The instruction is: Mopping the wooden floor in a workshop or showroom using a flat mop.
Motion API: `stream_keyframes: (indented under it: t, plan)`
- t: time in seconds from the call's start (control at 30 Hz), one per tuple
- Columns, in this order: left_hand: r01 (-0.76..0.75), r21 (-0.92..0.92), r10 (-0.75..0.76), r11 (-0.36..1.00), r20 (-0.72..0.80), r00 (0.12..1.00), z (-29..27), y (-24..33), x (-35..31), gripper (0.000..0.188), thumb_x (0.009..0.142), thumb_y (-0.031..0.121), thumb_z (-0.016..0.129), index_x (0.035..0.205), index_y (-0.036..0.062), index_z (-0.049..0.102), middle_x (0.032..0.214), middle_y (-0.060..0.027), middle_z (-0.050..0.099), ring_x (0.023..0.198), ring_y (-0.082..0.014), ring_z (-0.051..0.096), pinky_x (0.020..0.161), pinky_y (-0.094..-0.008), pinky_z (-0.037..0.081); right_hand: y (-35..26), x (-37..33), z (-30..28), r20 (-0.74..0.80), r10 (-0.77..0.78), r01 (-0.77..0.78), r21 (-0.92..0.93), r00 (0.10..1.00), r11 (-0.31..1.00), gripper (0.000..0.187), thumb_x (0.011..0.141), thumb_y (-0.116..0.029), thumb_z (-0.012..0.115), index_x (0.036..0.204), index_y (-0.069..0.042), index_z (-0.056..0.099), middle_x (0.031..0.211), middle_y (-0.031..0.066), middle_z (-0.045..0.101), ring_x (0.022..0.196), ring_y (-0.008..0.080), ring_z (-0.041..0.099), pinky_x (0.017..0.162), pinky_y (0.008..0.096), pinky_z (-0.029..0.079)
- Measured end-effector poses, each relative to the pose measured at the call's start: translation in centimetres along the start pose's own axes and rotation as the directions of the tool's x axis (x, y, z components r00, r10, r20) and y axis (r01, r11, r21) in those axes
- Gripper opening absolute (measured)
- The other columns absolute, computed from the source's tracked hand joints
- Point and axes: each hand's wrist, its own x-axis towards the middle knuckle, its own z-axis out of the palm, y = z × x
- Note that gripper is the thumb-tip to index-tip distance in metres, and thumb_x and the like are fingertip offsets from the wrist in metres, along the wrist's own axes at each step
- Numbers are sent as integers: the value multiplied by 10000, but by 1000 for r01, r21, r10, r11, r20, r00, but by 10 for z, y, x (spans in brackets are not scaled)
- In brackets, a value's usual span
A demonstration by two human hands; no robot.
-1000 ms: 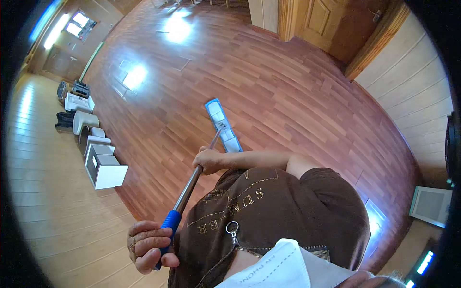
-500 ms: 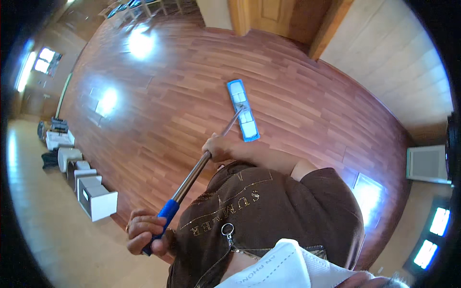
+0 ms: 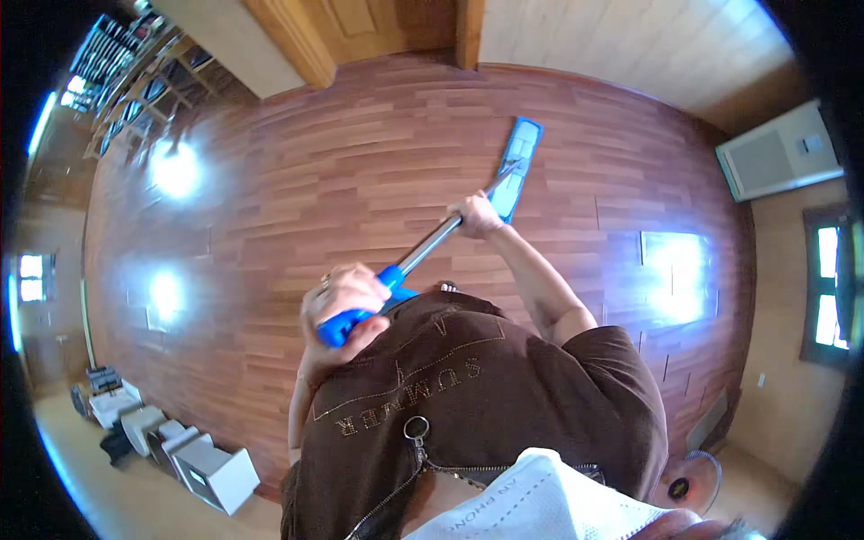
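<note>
Left window: small bright window (image 3: 31, 277) in the wall at the far left edge.
Chairs: row of chairs with dark seats (image 3: 155, 90), upper left, along the floor's edge.
White units: row of white box-like units (image 3: 144, 427), lower left, against the pale wall; exact kind too small to tell.
Floor: reddish-brown plank floor (image 3: 342, 180), bright glare spots at left and right.
Left hand: left hand (image 3: 346, 301) wraps the blue grip (image 3: 391, 275) at the near end of the mop; fingers curled round it, grip's rounded end sticking out below.
Door: panelled wooden door (image 3: 382, 22) in a wood frame, top.
Pole: metal pole (image 3: 432, 245) slants up and right from the grip, through the right hand.
Shirt: brown shirt (image 3: 504, 387) with zip and ring pull, bottom centre.
Right hand: right hand (image 3: 477, 214) holds the pole farther along, near the mop head; fingers closed round it.
Mop head: flat mop head (image 3: 517, 171), blue edge, pale panels on top, flat on the floor, upper end leaning right; pole joins near its middle.
Fan: round fan (image 3: 693, 481), dark hub, lower right.
Standing unit: white boxy unit (image 3: 783, 153), grey panel, right wall.
Right window: dark-framed window (image 3: 830, 286), far right.
</note>
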Motion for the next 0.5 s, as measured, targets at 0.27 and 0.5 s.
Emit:
stream_keyframes:
  t: [0.27, 0.5]
  plan:
    - [136, -197, -64, 971, 332, 941, 72, -97, 45, 172, 732, 19, 739, 856, 64, 629, 841, -57, 660, 870, -242, 652, 812, -369, 458, 151, -68, 0, -208, 287, -290, 18, 935, 957, 108, 665, -202, 694, 735, -215, 613, 729, 5, 599, 851, 267, 594, 752, 478, 417]
    - [274, -393, -38, 878, 513, 858, 38, -154, 109, 170, 740, -29, 708, 870, 53, 637, 899, -66, 645, 934, -221, 615, 853, -362, 428, 144, -57, -12, -357, 541, -520, 163, 761, 838, 122, 663, -252, 724, 674, -183, 624, 724, 6, 616, 839, 253, 604, 759, 424, 415]
